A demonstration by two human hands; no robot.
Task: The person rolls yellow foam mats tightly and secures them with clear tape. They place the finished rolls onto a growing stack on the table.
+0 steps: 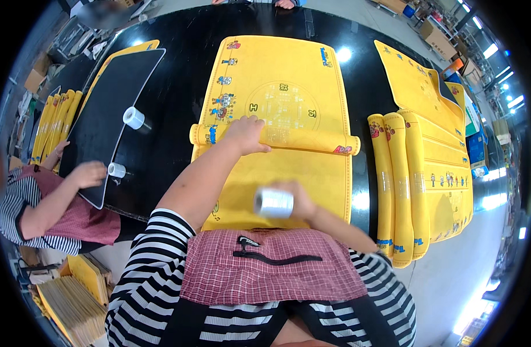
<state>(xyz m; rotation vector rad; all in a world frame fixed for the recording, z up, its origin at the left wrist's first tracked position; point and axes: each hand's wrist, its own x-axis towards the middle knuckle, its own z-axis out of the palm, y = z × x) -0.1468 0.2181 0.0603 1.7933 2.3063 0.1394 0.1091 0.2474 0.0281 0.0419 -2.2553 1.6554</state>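
Black and glossy, the table (173,133) fills the head view under our arms. Our left hand (245,136) presses flat, fingers together, on the rolled part of the yellow mat (277,173), which lies partly rolled before us. Our right hand (297,202) is clamped around a roll of clear tape (273,203), just above the mat's near edge. We judge the mat soft, rubbery and springy, best pinned at the roll's middle; the tape is light and slick. We count three rolled mats (398,191) to our right, and two small tape rolls (133,117) by a co-worker's hand (87,173).
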